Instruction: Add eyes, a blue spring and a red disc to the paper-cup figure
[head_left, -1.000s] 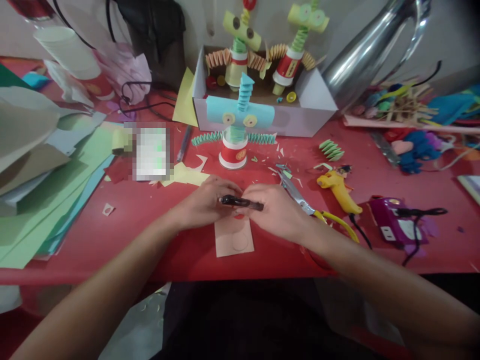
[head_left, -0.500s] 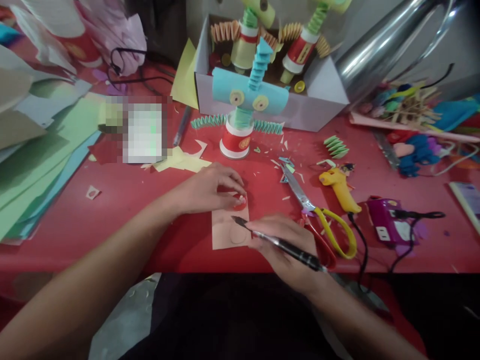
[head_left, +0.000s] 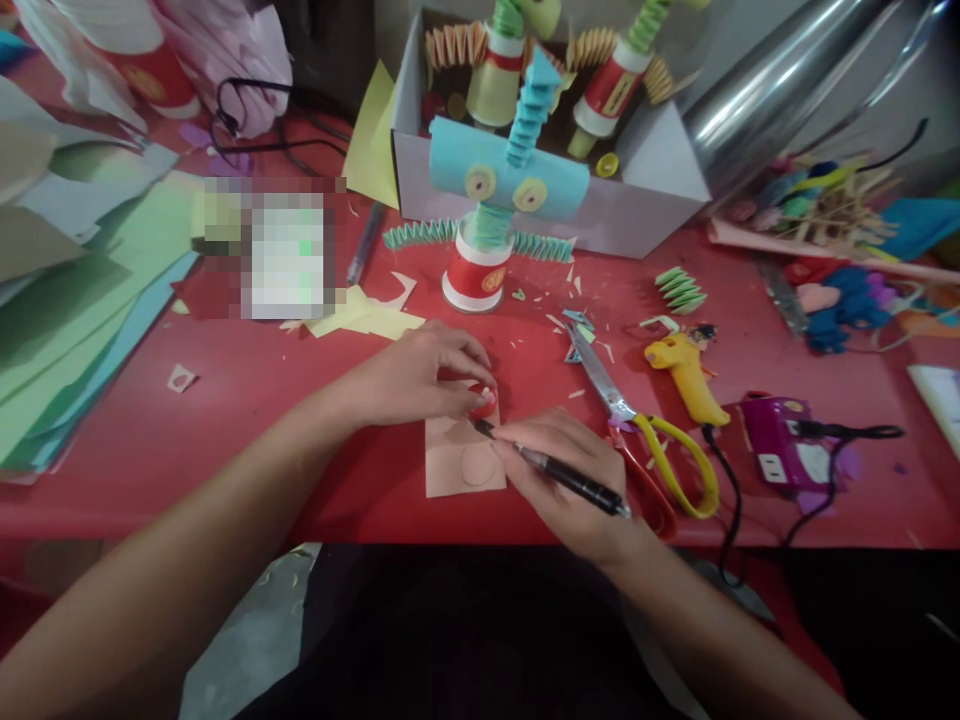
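Note:
A small strip of light brown paper [head_left: 448, 472] lies on the red table, with a circle drawn near its lower end. My left hand [head_left: 409, 375] rests over the paper's upper part, its fingertips closed on a small round red cap [head_left: 484, 404] pressed against it. In my right hand [head_left: 574, 455] is a black pen [head_left: 581, 484], tip angled left and close beside the cap. Whether the tip touches the paper, I cannot tell. Beyond my hands stands a paper-cup figure [head_left: 476, 272] with a blue tube head and folded paper arms.
Scissors [head_left: 679, 465], a yellow glue gun [head_left: 694, 380] and a purple power adapter [head_left: 784, 440] lie to the right. Behind the figure is a white box [head_left: 540, 215] holding similar figures. Coloured paper sheets [head_left: 112, 290] spread on the left; scraps litter the middle.
The pen tip has moved up and slightly right, nearer the red cap, and my right hand went with it. My left hand stays at the cap. The view has shifted a little.

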